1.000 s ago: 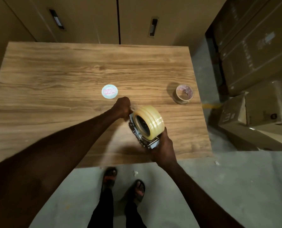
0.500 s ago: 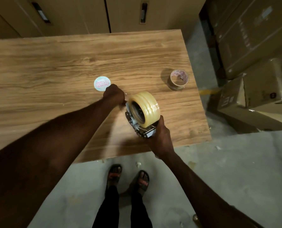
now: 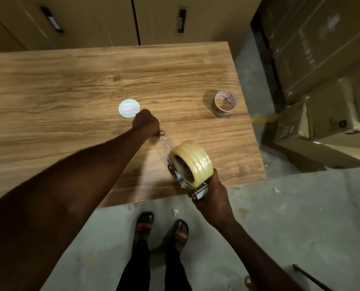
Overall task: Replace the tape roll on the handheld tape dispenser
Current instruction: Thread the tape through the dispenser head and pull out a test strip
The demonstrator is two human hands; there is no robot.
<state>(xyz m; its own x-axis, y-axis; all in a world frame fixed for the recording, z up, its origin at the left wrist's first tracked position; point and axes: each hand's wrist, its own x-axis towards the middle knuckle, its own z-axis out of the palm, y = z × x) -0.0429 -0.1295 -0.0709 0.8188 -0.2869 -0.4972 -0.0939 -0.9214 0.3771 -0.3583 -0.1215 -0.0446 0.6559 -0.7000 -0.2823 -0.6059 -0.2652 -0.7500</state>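
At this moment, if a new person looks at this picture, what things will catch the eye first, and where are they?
The full yellowish tape roll stands out first, mounted on the metal dispenser that the right hand grips near the table's front right corner. From it a clear strip of tape stretches to the closed left hand near the table's middle. Farther back lie a round sticker and, to the right, a nearly empty tape core.

One head-worn wide-angle view looks steeply down, close over the table (image 3: 70,80) and floor (image 3: 300,227).
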